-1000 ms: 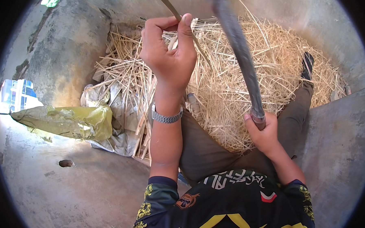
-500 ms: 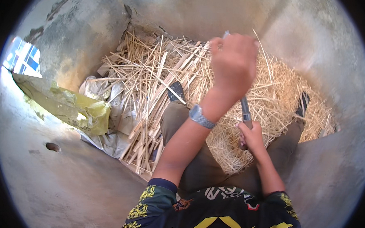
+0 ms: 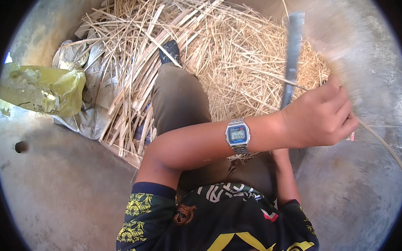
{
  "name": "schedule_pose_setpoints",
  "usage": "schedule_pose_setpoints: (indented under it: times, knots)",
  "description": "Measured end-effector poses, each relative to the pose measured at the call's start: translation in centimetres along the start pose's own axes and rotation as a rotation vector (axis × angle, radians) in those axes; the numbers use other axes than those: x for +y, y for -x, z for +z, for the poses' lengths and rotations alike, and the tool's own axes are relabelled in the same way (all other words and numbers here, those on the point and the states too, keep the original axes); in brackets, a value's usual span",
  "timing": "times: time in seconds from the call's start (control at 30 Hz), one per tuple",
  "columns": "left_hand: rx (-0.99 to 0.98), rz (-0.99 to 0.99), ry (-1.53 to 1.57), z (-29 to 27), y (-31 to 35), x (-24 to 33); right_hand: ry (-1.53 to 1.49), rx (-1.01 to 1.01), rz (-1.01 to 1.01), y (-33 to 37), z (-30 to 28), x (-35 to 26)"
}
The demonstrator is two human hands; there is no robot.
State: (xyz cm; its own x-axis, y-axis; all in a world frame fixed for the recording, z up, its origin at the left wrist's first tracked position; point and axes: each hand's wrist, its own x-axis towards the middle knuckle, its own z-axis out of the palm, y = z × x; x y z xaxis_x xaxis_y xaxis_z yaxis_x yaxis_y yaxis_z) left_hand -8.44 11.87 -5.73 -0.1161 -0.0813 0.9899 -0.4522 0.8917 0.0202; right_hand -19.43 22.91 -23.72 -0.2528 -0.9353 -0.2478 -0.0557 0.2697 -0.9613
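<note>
My left hand (image 3: 322, 115), with a silver digital watch on its wrist, reaches across to the right. Its fingers are closed on a thin bamboo strip (image 3: 380, 138), which runs on out to the lower right and, on the other side, crosses the blade. A long-bladed knife (image 3: 294, 53) points away from me, its blade smeared by motion. My right hand (image 3: 280, 152) is mostly hidden behind the left forearm. Its wrist shows below, in line with the knife; the grip on the handle shows only in the earlier view.
Loose bamboo shavings (image 3: 244, 60) and longer split strips (image 3: 135, 91) lie around my legs. A dark shoe (image 3: 170, 52) rests among them. To the left are a yellow plastic sack (image 3: 54, 85) and pale sacking (image 3: 91, 116). Concrete walls (image 3: 361, 51) curve around, with a hole (image 3: 21, 147) at left.
My left hand has swung right and nearer, across the right hand, and the strip now shows in it. The knife's blade now stands out beyond the left forearm. The whole view has shifted.
</note>
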Motion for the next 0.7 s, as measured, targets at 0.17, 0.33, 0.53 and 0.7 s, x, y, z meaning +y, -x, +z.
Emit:
schedule_pose_setpoints:
  times: [0.17,0.33,0.53,0.7]
  knots:
    - [-0.001,-0.019,-0.054,-0.5,-0.2,0.0,-0.027,-0.036,0.07,-0.6,-0.6,1.7]
    - [0.01,-0.034,-0.1,-0.1,-0.1,0.6,0.009,-0.06,0.149,-2.4,0.6,7.1]
    - [0.022,-0.039,-0.032,-0.2,0.7,1.4,-0.016,-0.047,0.135,-0.9,-1.3,4.1]
    - [-0.058,-0.03,-0.027,-0.5,1.1,2.4,0.004,-0.083,0.161,-3.6,-0.2,7.5]
